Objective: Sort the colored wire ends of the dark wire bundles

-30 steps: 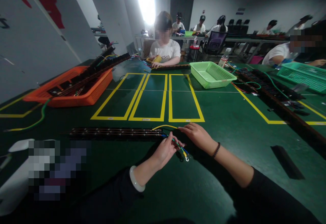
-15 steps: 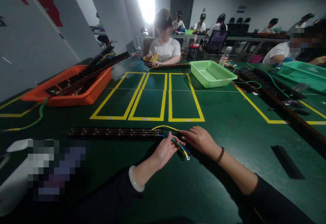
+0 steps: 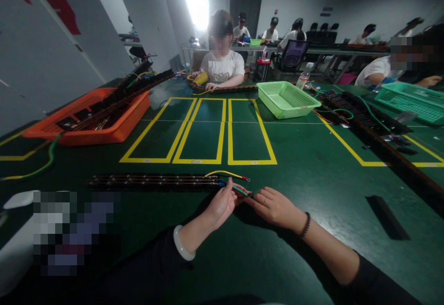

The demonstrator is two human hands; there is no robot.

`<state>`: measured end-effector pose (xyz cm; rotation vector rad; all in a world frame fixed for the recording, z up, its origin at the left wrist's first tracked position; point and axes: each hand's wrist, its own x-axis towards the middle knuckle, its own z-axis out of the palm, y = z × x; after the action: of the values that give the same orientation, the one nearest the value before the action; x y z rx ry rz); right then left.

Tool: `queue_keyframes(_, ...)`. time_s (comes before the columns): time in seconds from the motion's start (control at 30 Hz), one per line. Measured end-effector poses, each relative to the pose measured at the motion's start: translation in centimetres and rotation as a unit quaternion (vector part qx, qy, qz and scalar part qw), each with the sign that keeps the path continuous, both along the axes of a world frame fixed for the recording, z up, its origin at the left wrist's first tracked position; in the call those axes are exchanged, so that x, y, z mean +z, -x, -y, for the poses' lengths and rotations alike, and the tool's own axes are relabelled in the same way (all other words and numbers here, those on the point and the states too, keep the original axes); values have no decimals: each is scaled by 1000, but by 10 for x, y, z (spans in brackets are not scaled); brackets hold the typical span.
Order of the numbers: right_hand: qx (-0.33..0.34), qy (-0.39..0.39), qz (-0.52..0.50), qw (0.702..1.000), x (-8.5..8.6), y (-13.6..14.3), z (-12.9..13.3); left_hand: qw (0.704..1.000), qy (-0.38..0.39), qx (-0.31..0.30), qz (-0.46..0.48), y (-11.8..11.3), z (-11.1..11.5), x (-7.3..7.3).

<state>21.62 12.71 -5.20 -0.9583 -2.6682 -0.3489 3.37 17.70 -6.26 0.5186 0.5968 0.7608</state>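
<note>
A long dark strip (image 3: pixel 152 181) with metal rods along it lies across the table before me. From its right end a yellow wire (image 3: pixel 227 173) with a red-sleeved ring terminal arches free, just beyond my fingers. My left hand (image 3: pixel 222 205) is closed around the green wire (image 3: pixel 240 189) near the strip's end, and a bit of blue shows beside it. My right hand (image 3: pixel 272 204) pinches the far end of the green wire, and its fingers hide the terminal there. The blue wire's end is also hidden behind the hands.
An orange basket (image 3: pixel 130 127) holding more dark strips stands at the left. Beyond the yellow tape outlines is a light green basket (image 3: pixel 287 104). More strips and wires (image 3: pixel 367 115) lie at the right, near a black flat piece (image 3: pixel 386 217). A co-worker (image 3: pixel 222 64) sits opposite.
My right hand has let go of the yellow wire, moved down towards me and taken the green wire's end. My left hand stays in nearly the same place.
</note>
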Motion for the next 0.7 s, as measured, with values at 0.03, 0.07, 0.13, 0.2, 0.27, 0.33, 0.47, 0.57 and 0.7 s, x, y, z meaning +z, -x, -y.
queue_keyframes(0.03,-10,0,-17,1000,2,0,0,1000,1,2,-2,0,0,1)
queue_keyframes(0.07,-19,0,-36,999,4,1,1,1000,2,1,-1,-1,0,1)
queue_keyframes(0.13,-38,2,-75,996,7,2,2,1000,6,-5,4,-1,0,1)
queue_keyframes(0.2,-63,10,-114,991,7,2,1,1000,8,-11,10,-1,0,0)
queue_keyframes(0.27,-97,23,-149,984,6,0,-1,1000,5,-9,9,0,0,-1)
queue_keyframes(0.33,-130,37,-167,977,2,-2,-5,1000,0,2,2,0,1,-2)
queue_keyframes(0.47,-176,72,-113,975,-9,-5,-10,1000,-5,9,-6,0,2,-4)
queue_keyframes(0.57,-161,85,-48,982,-15,-4,-11,1000,-8,4,-6,0,2,-4)
queue_keyframes(0.7,-159,62,-29,985,-12,-5,-10,1000,-13,-3,-1,0,2,-3)
